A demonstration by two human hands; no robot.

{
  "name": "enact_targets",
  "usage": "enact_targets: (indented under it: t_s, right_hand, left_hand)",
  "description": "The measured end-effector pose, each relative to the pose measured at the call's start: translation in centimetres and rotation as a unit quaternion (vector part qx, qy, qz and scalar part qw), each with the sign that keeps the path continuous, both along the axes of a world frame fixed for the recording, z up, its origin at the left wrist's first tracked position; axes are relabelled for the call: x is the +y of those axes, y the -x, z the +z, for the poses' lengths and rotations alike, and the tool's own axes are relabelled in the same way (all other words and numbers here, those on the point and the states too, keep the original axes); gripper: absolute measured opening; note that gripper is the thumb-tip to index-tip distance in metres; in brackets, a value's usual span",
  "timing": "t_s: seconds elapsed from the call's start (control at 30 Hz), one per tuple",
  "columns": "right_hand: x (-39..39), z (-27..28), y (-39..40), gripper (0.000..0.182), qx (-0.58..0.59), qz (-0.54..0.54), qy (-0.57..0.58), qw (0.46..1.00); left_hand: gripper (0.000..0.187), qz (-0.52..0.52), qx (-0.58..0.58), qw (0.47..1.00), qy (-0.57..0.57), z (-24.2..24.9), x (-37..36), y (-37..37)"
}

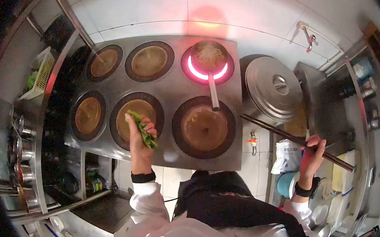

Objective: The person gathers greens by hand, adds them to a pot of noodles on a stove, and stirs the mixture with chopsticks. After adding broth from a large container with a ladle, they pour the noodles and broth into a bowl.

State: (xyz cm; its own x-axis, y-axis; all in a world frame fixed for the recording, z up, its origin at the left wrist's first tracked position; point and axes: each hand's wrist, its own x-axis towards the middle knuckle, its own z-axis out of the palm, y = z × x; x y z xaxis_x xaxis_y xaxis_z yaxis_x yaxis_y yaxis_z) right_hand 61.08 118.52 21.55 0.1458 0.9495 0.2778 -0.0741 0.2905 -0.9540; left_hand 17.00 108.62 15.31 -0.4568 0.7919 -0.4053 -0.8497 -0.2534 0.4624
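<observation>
Hands: well apart, each closed on an item. Left hand (pixel 141 133), a black band at its wrist, grips a bunch of bright-green leafy vegetables (pixel 146 134); the bunch sticks out past the fingers above the round brown front-middle hotplate (pixel 124 125) of a grey metal six-plate cooktop (pixel 173 86). Contact with the plate: cannot tell.

Right hand (pixel 312 159), also banded in black, is clamped on long dark-brown chopsticks (pixel 278 131), held aslant to the right of the cooktop, tips near its right edge.

Back-right position: a small round saucepan (pixel 212 85) with a straight metal handle pointing toward the person, pale strands in liquid inside; a pink-white glowing ring (pixel 208 76) shows around its base. Just beside the cooktop, right: a large lidded stainless-steel pot (pixel 264 79). Far left: a white plastic basket (pixel 44 74) containing greenery.
</observation>
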Motion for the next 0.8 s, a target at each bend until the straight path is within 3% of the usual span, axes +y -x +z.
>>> enact_targets:
  t_s: [0.1, 0.2, 0.37, 0.5, 0.57, 0.8]
  right_hand:
    - [5.5, -1.4, 0.4, 0.041, 0.054, 0.051, 0.019, 0.997]
    - [11.3, -2.6, 1.6, 0.04, 0.075, 0.08, 0.061, 0.992]
    - [21.9, -6.5, 2.7, 0.039, 0.108, 0.162, 0.104, 0.975]
    - [28.3, -9.5, 0.5, 0.038, 0.139, 0.153, 0.134, 0.969]
    - [30.4, -9.5, -1.3, 0.039, 0.122, 0.172, 0.113, 0.971]
    - [34.3, -9.7, -6.1, 0.039, 0.074, 0.179, 0.137, 0.971]
  left_hand:
    - [0.046, -0.005, 0.053, 0.997, 0.059, 0.4, 3.9, -1.1]
    - [0.038, -0.058, 0.001, 0.995, 0.083, 1.9, 7.1, -2.5]
    - [0.036, 0.01, 0.015, 0.985, 0.172, 0.6, 13.9, -5.3]
    - [0.03, 0.031, -0.012, 0.99, 0.137, -0.8, 21.1, -7.1]
    - [0.032, -0.02, -0.042, 0.994, 0.098, -2.4, 25.2, -7.2]
    - [0.039, -0.039, 0.049, 0.996, 0.067, -7.5, 37.5, -5.7]
